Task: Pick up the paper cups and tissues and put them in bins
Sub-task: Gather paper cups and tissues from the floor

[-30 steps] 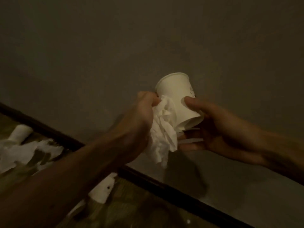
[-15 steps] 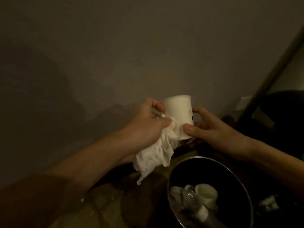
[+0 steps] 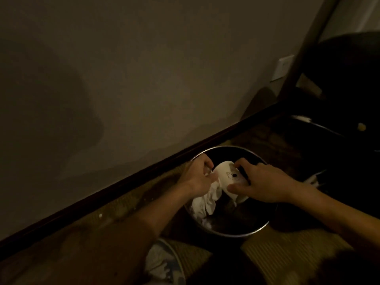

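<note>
Two loads hang over the bin (image 3: 265, 225): my left hand (image 3: 198, 177) pinches the tissue (image 3: 205, 200), my right hand (image 3: 265, 182) has its fingers curled round the paper cup (image 3: 226, 177), so I'd release both low, inside the rim.

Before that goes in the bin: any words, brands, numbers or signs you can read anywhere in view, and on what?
No readable text anywhere in this dim view.
paper cup, held in the right hand: a small printed cartoon face; no lettering can be made out.
wall plate: no marking visible.
bin: no label visible on its rim.
</note>
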